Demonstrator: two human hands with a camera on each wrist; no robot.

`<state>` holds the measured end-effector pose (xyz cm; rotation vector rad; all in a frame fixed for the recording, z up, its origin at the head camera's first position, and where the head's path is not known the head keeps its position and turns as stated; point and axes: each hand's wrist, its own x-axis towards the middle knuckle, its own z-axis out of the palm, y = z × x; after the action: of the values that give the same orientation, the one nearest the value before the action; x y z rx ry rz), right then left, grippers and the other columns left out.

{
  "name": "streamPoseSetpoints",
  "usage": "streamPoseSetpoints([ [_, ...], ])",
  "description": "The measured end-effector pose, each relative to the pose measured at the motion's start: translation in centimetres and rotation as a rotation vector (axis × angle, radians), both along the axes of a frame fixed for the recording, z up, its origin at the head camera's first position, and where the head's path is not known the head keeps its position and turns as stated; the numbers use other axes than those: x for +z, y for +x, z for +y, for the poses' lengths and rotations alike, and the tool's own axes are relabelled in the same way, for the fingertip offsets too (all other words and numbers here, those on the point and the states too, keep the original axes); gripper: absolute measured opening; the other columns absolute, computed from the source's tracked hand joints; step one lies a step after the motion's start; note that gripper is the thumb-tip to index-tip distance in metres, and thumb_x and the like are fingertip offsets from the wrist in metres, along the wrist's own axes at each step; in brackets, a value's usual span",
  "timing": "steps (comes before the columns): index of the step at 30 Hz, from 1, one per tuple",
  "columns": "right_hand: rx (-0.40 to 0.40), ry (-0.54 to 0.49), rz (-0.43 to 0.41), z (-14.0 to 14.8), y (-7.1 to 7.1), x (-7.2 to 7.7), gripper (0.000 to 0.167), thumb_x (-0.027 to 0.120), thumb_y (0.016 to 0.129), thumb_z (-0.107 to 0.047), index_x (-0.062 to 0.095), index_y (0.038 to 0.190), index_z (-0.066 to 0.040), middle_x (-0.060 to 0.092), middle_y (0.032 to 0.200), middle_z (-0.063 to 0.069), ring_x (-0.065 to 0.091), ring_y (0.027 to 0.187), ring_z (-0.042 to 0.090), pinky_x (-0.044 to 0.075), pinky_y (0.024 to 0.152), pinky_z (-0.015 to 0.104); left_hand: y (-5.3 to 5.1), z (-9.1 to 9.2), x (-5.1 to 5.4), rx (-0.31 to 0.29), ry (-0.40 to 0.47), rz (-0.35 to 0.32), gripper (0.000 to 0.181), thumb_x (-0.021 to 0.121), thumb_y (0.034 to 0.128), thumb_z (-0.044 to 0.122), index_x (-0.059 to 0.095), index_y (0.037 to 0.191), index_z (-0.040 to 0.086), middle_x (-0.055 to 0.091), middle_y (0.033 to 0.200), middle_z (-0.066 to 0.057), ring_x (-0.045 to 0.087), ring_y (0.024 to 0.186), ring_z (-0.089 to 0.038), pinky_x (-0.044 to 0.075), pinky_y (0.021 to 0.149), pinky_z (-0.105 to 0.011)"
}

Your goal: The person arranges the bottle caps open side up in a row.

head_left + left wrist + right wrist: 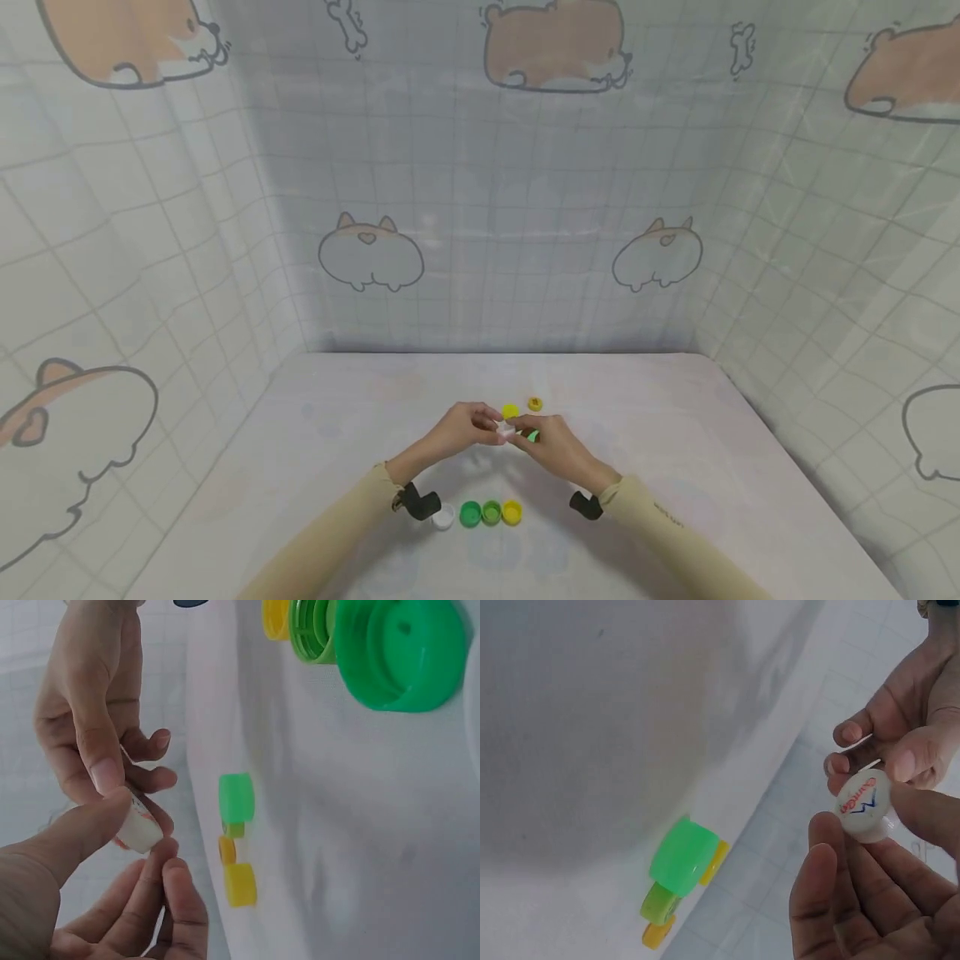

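With thumb and fingers narrowly parted, the left hand [468, 423] and right hand [557, 442] grips both pinch the white cap [506, 430], which could slip if pressed unevenly, drop to the tabletop [360, 417] and nudge the yellow cap [510, 410] at its twelve o'clock.

In the head view, fingertips of the left hand [468, 425] and right hand [557, 443] cover much of the white bottle cap [506, 430], its print too small to read. Beside the right hand's fingers, a bright green cap [533, 436] is partly hidden. Behind the left hand, a black wrist device [422, 504] overlaps a second white cap [444, 518]. Lettering on the right sleeve [660, 525] is too small to read. Nearer the person than the left hand, the dark green cap [405, 664] is cut off by the left wrist view's top edge.
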<state>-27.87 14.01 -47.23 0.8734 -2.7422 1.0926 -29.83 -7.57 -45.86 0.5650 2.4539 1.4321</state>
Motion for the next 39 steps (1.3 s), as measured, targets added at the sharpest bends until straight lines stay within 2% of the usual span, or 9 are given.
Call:
streamPoseSetpoints([
  [7, 0.003, -0.008, -0.016, 0.1, -0.1, -0.3, 0.042, 0.071, 0.087, -0.026, 0.064, 0.123, -0.003, 0.074, 0.101, 0.005, 0.069, 0.084, 0.011, 0.052, 0.066, 0.02, 0.0, 0.3, -0.9, -0.04, -0.077, 0.02, 0.031, 0.078, 0.081, 0.021, 0.072, 0.108, 0.007, 0.072, 0.092, -0.002, 0.061, 0.078, -0.01, 0.05, 0.067, -0.026],
  [12, -0.002, 0.018, -0.003, 0.1, 0.1, -0.1, 0.028, 0.074, 0.085, -0.021, 0.072, 0.109, -0.008, 0.074, 0.096, 0.003, 0.066, 0.078, 0.009, 0.052, 0.067, 0.02, 0.3, 0.6, -1.2, -0.034, -0.115, 0.093, 0.029, 0.079, 0.0797, 0.022, 0.072, 0.105, 0.009, 0.07, 0.09, 0.0, 0.06, 0.082, -0.012, 0.049, 0.067, -0.026],
  [19, -0.059, 0.114, 0.042, 0.6, 0.4, 1.2, 0.026, 0.078, 0.082, -0.025, 0.072, 0.104, -0.013, 0.07, 0.098, -0.002, 0.062, 0.079, 0.014, 0.048, 0.065, 0.021, 0.8, 1.4, -0.2, -0.052, -0.136, 0.178, 0.028, 0.078, 0.0804, 0.023, 0.072, 0.104, 0.011, 0.07, 0.098, 0.001, 0.06, 0.09, -0.014, 0.05, 0.076, -0.031],
  [23, -0.05, 0.171, 0.052, 1.0, 0.7, 2.1, 0.026, 0.079, 0.079, -0.025, 0.072, 0.101, -0.013, 0.068, 0.095, -0.003, 0.062, 0.083, 0.019, 0.047, 0.066, 0.023, 1.3, 1.9, 0.3, -0.076, -0.163, 0.219, 0.027, 0.079, 0.0797, 0.024, 0.073, 0.103, 0.011, 0.07, 0.098, 0.002, 0.06, 0.091, -0.014, 0.05, 0.078, -0.031],
  [28, -0.017, 0.269, 0.055, 1.5, 1.6, 2.8, 0.024, 0.081, 0.077, -0.025, 0.071, 0.096, -0.014, 0.067, 0.088, -0.005, 0.061, 0.084, 0.02, 0.047, 0.067, 0.025, 2.4, 2.8, 0.3, -0.102, -0.212, 0.234, 0.027, 0.08, 0.0791, 0.026, 0.072, 0.101, 0.013, 0.069, 0.097, 0.005, 0.059, 0.092, -0.014, 0.049, 0.078, -0.028],
  [33, 0.015, 0.365, -0.028, 2.1, 3.1, 3.2, 0.025, 0.082, 0.074, -0.025, 0.069, 0.093, -0.015, 0.062, 0.087, -0.007, 0.055, 0.082, 0.013, 0.046, 0.067, 0.025, 3.9, 3.8, -0.7, -0.145, -0.276, 0.259, 0.027, 0.079, 0.0793, 0.03, 0.07, 0.099, 0.014, 0.067, 0.094, 0.008, 0.056, 0.09, -0.01, 0.046, 0.078, -0.024],
  [39, 0.06, 0.463, -0.126, 2.1, 4.5, 2.8, 0.026, 0.083, 0.071, -0.022, 0.067, 0.089, -0.013, 0.061, 0.083, -0.008, 0.049, 0.076, 0.006, 0.043, 0.066, 0.024, 6.0, 5.0, -2.0, -0.175, -0.342, 0.281, 0.03, 0.079, 0.0747, 0.032, 0.071, 0.097, 0.014, 0.065, 0.09, 0.011, 0.051, 0.085, -0.007, 0.035, 0.082, -0.035],
])
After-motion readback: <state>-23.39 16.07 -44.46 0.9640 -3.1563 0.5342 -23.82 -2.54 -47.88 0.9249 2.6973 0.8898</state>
